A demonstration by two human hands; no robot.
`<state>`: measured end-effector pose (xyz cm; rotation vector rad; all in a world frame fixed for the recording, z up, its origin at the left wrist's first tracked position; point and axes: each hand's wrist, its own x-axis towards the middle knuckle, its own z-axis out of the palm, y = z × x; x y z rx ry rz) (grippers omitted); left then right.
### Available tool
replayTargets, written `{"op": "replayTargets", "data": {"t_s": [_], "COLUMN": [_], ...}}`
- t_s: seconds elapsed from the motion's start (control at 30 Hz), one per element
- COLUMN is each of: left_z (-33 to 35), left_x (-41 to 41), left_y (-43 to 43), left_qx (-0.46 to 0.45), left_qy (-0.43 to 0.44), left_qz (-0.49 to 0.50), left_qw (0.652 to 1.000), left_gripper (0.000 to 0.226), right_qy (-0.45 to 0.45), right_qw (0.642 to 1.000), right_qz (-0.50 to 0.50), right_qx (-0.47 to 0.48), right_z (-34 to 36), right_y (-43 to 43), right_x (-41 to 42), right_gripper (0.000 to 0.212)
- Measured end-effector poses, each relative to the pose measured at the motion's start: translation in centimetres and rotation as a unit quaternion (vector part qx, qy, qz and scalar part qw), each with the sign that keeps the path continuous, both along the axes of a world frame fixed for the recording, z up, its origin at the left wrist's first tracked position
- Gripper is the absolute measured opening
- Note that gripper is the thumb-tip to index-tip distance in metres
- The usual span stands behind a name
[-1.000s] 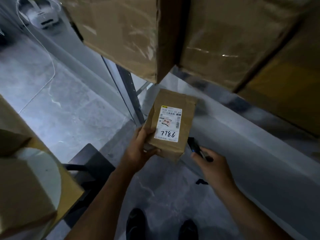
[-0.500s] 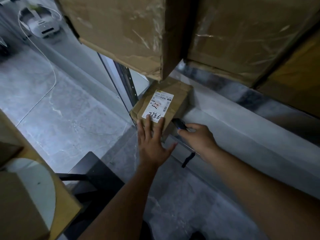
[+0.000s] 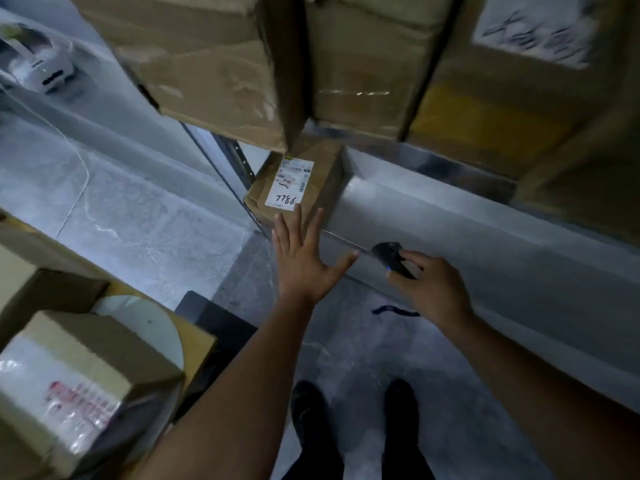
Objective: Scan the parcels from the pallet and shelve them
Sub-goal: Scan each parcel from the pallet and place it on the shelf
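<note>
A small brown parcel [image 3: 318, 183] with a white label reading 7786 lies on the grey lower shelf [image 3: 467, 237], at its left end under the boxes of the shelf above. My left hand [image 3: 303, 258] is spread flat with straight fingers, its fingertips at the parcel's near edge. My right hand [image 3: 427, 285] hovers over the shelf's front edge to the right and grips a small black scanner [image 3: 393, 259] with a blue light; a dark strap hangs below it.
Large cardboard boxes [image 3: 221, 64] fill the upper shelf overhead. At the lower left stands a stack of parcels [image 3: 83, 362], one with a pink-printed label. A dark frame [image 3: 214, 317] sits on the grey floor by my feet. A white device [image 3: 38, 64] lies far left.
My left hand set the parcel on the lower shelf, let go and now lies flat at its near edge. My right hand drew back to the right with the scanner.
</note>
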<state>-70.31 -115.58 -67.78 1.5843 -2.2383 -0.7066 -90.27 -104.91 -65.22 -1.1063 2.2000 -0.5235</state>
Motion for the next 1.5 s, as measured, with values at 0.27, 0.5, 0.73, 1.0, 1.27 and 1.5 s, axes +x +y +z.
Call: {"op": "replayTargets", "data": {"t_s": [0.27,0.5,0.73,1.0,1.27,1.5], "left_z": [15.8,21.3,26.5,32.2,33.3,31.7], "left_x": [-2.3,-5.4,-14.0,-25.4,-32.4,-41.0], "left_y": [16.1,25.8,39.9,61.2,77.1,86.8], "left_qx": [0.062,0.061,-0.006,-0.044,-0.023,0.026], "left_qy": [0.115,0.029,0.012,0.073,0.085,0.092], "left_qz": [-0.235,-0.474,-0.632,-0.756,-0.826,-0.862], "left_qw": [0.963,0.878,0.775,0.649,0.557,0.497], "left_gripper": [0.089,0.105,0.11,0.111,0.113,0.107], "right_qy": [0.078,0.093,0.114,0.17,0.189,0.186], "right_qw": [0.991,0.943,0.864,0.757,0.699,0.629], "right_qz": [-0.109,-0.313,-0.479,-0.619,-0.685,-0.752], "right_qx": [-0.014,-0.06,-0.104,-0.119,-0.079,-0.067], "right_z": [13.9,22.0,27.4,32.1,33.1,32.5], "right_y": [20.0,38.9,57.4,76.8,88.7,95.8], "right_x": [1.8,3.8,4.2,1.9,-0.2,-5.4], "right_gripper": [0.057,0.057,0.056,0.056,0.059,0.06]}}
